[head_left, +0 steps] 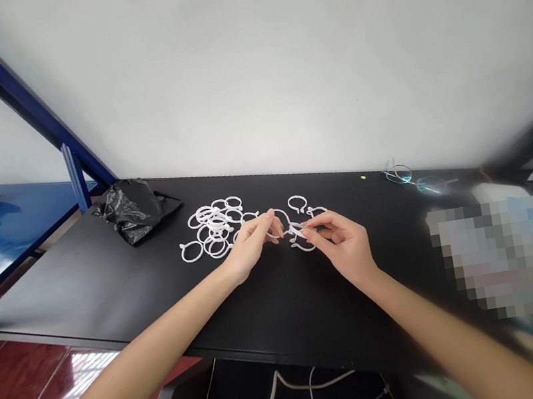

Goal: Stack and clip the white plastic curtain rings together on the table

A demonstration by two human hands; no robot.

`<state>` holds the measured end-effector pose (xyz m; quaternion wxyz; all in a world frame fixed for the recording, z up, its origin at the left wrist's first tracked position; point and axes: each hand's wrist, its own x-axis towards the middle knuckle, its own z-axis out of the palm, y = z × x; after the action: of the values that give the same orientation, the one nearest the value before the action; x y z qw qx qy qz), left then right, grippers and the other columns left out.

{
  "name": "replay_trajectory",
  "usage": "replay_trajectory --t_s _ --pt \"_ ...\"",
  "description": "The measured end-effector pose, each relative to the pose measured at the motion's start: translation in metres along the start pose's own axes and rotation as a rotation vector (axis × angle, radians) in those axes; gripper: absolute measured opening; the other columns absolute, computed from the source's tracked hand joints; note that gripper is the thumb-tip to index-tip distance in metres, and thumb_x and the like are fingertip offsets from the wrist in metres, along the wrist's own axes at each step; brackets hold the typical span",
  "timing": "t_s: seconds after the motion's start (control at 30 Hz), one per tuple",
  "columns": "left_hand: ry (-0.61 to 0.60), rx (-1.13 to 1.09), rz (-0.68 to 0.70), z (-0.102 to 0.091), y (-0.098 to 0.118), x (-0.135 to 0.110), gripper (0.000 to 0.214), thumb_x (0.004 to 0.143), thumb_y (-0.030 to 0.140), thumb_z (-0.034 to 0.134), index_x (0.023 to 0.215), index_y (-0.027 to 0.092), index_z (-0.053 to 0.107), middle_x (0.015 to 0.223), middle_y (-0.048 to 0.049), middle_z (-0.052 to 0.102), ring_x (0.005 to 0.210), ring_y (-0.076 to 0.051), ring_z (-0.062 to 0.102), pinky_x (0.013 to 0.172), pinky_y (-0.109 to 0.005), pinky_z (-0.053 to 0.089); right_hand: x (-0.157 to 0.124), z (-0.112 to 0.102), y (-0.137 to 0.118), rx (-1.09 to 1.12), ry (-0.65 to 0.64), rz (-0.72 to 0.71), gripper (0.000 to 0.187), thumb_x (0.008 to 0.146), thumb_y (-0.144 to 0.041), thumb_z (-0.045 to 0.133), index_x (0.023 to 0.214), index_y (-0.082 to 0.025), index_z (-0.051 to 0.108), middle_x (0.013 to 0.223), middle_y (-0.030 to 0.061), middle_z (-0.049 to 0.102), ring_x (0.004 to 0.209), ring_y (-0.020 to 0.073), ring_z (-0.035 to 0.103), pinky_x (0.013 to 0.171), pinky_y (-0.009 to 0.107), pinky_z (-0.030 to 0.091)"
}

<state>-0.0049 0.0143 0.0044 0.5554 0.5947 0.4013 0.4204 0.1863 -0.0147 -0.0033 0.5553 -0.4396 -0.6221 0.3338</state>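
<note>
Several white plastic rings (213,227) lie in a loose pile on a black table (109,292). My left hand (253,242) pinches one white ring (280,223) just right of the pile. My right hand (341,241) grips another white ring (302,241), and the two rings meet between my fingertips. Two more single rings (297,203) lie just behind my hands.
A crumpled black plastic bag (133,207) sits at the table's back left. A pair of glasses (412,178) lies at the back right near the white wall. Blue metal framing (30,115) and a blue surface stand to the left. Cables hang under the table.
</note>
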Motion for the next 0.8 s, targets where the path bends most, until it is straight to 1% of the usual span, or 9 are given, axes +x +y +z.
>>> replay_trajectory --t_s 0.1,0.17,0.33,0.43,0.5,0.57,0.67,0.73,0.8 --pt "-0.050 -0.140 -0.022 0.000 0.000 0.000 0.051 0.094 0.057 0.044 0.071 0.015 0.062 0.084 -0.0044 0.060 0.075 -0.014 0.060 0.080 -0.031 0.054 0.001 0.001 -0.001 0.027 0.011 -0.003 0.014 0.081 -0.035 0.075 0.082 -0.022 0.069 0.085 0.0046 0.069 0.088 0.0225 0.070 0.075 0.037 0.064" --pt "-0.064 -0.180 -0.044 0.000 -0.001 0.001 0.048 0.094 0.056 0.045 0.077 0.015 0.063 0.082 -0.0044 0.060 0.077 -0.016 0.062 0.085 -0.034 0.054 0.001 0.000 -0.002 0.038 0.017 -0.010 0.013 0.080 -0.033 0.076 0.078 -0.023 0.069 0.083 0.0045 0.068 0.092 0.0237 0.070 0.078 0.038 0.064" --pt "0.094 -0.148 0.019 -0.002 -0.004 0.003 0.047 0.096 0.054 0.040 0.077 0.015 0.061 0.090 -0.0061 0.064 0.087 -0.017 0.064 0.092 -0.037 0.055 0.005 -0.003 0.000 0.014 0.056 -0.029 0.015 0.077 -0.033 0.079 0.075 -0.023 0.069 0.083 0.0040 0.067 0.094 0.0237 0.069 0.083 0.041 0.063" --pt "0.123 -0.114 0.000 -0.005 -0.005 0.005 0.045 0.093 0.054 0.048 0.076 0.015 0.064 0.088 -0.0057 0.066 0.085 -0.017 0.064 0.086 -0.034 0.056 0.006 -0.003 0.000 0.011 0.089 -0.060 0.016 0.075 -0.033 0.081 0.078 -0.022 0.070 0.089 0.0048 0.067 0.095 0.0233 0.069 0.087 0.044 0.062" --pt "0.017 -0.040 -0.066 -0.005 -0.006 0.005 0.047 0.091 0.056 0.052 0.077 0.014 0.069 0.085 -0.0061 0.068 0.074 -0.015 0.063 0.078 -0.031 0.056 0.006 -0.003 0.000 0.019 0.117 -0.080 0.015 0.076 -0.033 0.080 0.079 -0.022 0.070 0.091 0.0052 0.067 0.095 0.0234 0.069 0.089 0.045 0.062" --pt "-0.167 0.077 -0.118 -0.002 -0.006 0.003 0.050 0.090 0.058 0.052 0.078 0.013 0.072 0.081 -0.0069 0.071 0.062 -0.012 0.061 0.069 -0.028 0.054 0.006 -0.003 0.000 0.034 0.135 -0.086 0.011 0.080 -0.032 0.076 0.080 -0.022 0.070 0.092 0.0054 0.067 0.095 0.0233 0.069 0.088 0.045 0.062" --pt "-0.368 0.210 -0.128 0.003 -0.005 -0.003 0.047 0.090 0.055 0.054 0.080 0.013 0.073 0.080 -0.0077 0.072 0.057 -0.012 0.061 0.061 -0.026 0.051 0.005 -0.002 0.001 0.053 0.151 -0.090 0.008 0.082 -0.029 0.074 0.080 -0.023 0.070 0.093 0.0054 0.067 0.094 0.0226 0.069 0.088 0.044 0.062" --pt "-0.380 0.253 -0.108 0.006 -0.004 -0.006 0.041 0.089 0.051 0.057 0.086 0.013 0.072 0.077 -0.0067 0.071 0.061 -0.014 0.064 0.059 -0.024 0.050 0.005 -0.002 0.002 0.041 0.147 -0.090 0.007 0.082 -0.028 0.073 0.080 -0.023 0.069 0.095 0.0055 0.067 0.095 0.0224 0.069 0.088 0.043 0.061" --pt "-0.330 0.300 -0.067 0.006 -0.004 -0.008 0.036 0.088 0.048 0.060 0.094 0.014 0.070 0.075 -0.0051 0.069 0.062 -0.015 0.064 0.056 -0.023 0.049 0.004 -0.002 0.003 0.006 0.125 -0.098 0.005 0.084 -0.027 0.071 0.082 -0.023 0.070 0.099 0.0060 0.067 0.098 0.0228 0.068 0.088 0.043 0.061"
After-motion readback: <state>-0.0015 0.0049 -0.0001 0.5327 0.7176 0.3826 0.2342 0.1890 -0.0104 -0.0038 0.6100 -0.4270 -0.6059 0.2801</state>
